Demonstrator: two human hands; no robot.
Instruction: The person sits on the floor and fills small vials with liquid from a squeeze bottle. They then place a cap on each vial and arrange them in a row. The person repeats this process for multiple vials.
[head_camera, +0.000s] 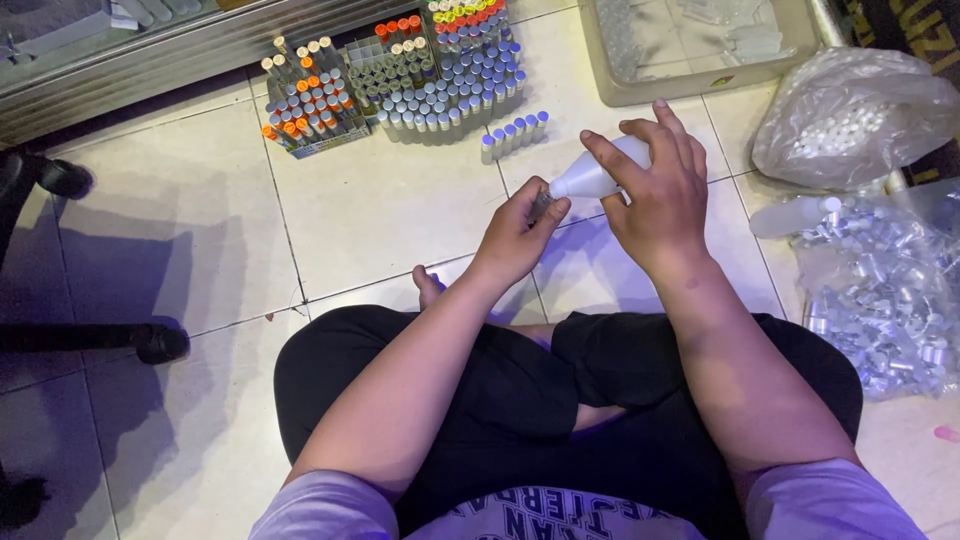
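My right hand (662, 205) wraps its grip around a smooth white plastic squeeze bottle (590, 178), held above the glossy tiled floor (380, 210). My left hand (515, 235) pinches a small glass vial (541, 204) at its nozzle. Capped vials (514, 134) lie beyond.

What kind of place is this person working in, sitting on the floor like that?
Probably a small shop or home workshop where little vials get filled. Trays of capped vials stand on the tiled floor, a bag of loose caps lies nearby, and the right hand tips a white squeeze bottle toward the left hand.
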